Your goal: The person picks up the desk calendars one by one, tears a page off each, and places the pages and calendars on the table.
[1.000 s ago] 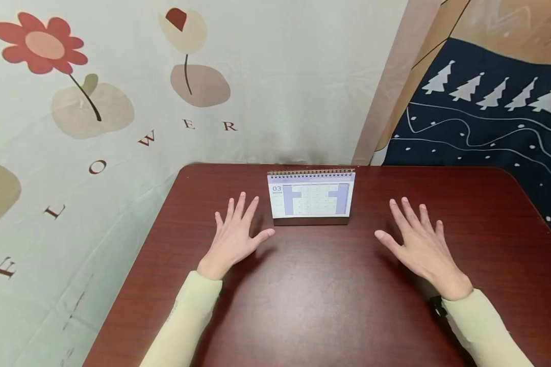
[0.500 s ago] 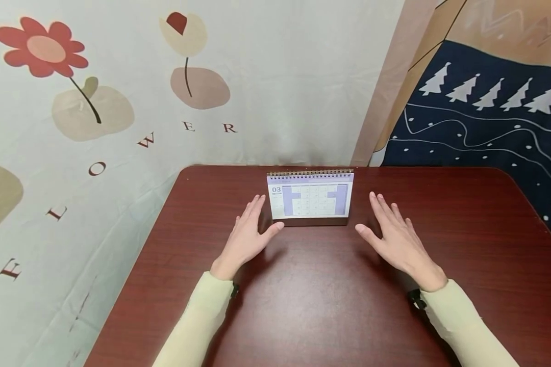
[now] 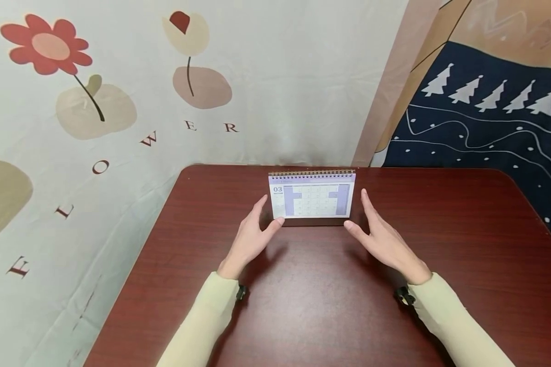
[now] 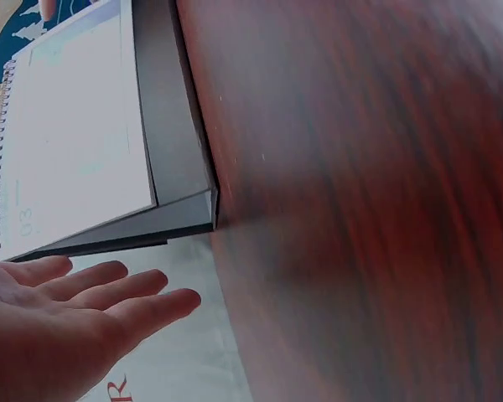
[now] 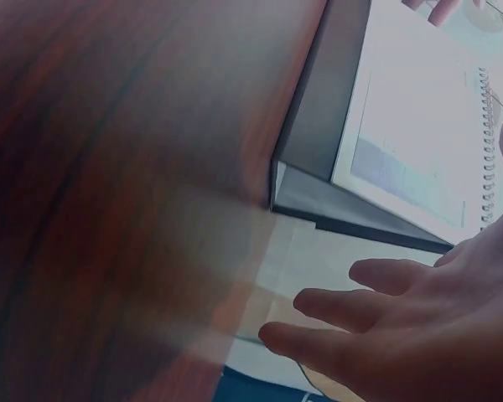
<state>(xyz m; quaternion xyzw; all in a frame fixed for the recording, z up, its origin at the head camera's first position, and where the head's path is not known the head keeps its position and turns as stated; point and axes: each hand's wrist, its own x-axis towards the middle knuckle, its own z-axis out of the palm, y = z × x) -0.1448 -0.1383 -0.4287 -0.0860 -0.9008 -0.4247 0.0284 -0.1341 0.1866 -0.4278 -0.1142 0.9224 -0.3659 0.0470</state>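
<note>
A spiral-bound desk calendar (image 3: 316, 200) with a white and lilac page marked 03 stands upright near the far edge of the table. My left hand (image 3: 249, 238) is at its left side, palm turned inward, fingers extended and the thumb tip overlapping the lower left corner in the head view. On the other side my right hand (image 3: 385, 242) faces it, fingers straight, thumb near the lower right corner. In the left wrist view, the calendar's dark stand (image 4: 172, 126) shows a gap to the fingers (image 4: 151, 314). The right wrist view likewise shows extended fingers (image 5: 335, 310) beside the stand.
The dark red wooden table (image 3: 303, 306) reaches back to a pale curtain (image 3: 294, 92) printed with flowers and letters. At the right hangs a navy cloth (image 3: 477, 122) with white trees. A dark band (image 3: 404, 296) sits at the right wrist.
Both hands have moved inward toward the calendar's sides, and the palms have turned to face each other. The calendar has stayed in place.
</note>
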